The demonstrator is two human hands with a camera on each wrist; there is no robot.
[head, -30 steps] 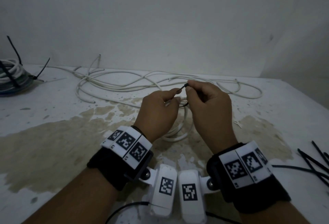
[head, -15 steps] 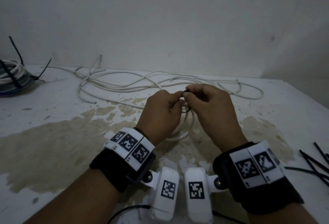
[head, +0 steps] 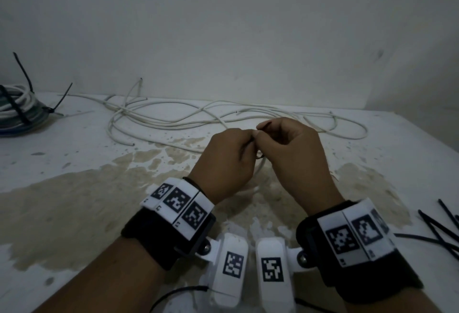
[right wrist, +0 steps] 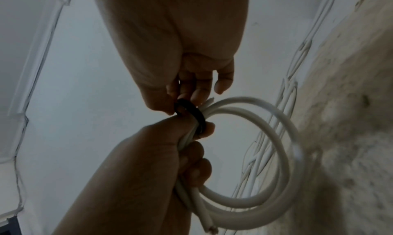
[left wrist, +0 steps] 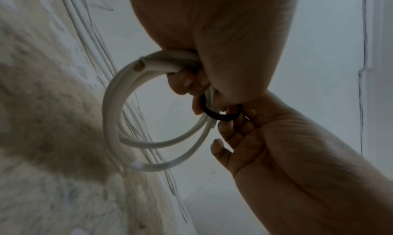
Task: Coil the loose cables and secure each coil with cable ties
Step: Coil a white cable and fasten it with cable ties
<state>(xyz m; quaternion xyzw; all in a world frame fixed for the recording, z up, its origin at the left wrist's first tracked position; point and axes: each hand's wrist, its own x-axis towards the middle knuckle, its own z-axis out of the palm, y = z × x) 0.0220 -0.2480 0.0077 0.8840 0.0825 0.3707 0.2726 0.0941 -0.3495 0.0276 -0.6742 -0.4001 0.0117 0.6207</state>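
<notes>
1. Two hands are raised together above the stained table [head: 74,188]; a small white coil [left wrist: 119,121] is kept clear of the surface, presumably so that a tie can pass round it freely.
2. The coil's bunched turns are gripped by the left hand [head: 224,163], fingers curled round them, so that the loops cannot spring apart; the rest of the coil hangs below the fist.
3. A black cable tie [left wrist: 221,115] is looped round the strands just beside that grip; it is pinched by the fingertips of the right hand [head: 295,158], apparently so that its tail can be fed or drawn tight; whether the tail has entered the head cannot be told.
4. Loose white cable [head: 198,116] lies uncoiled at the back of the table; its coiling is judged to remain.
5. A bundle already tied [head: 17,111] sits at the far left; spare black ties [head: 439,230] are laid near the right wrist, within easy reach.
</notes>
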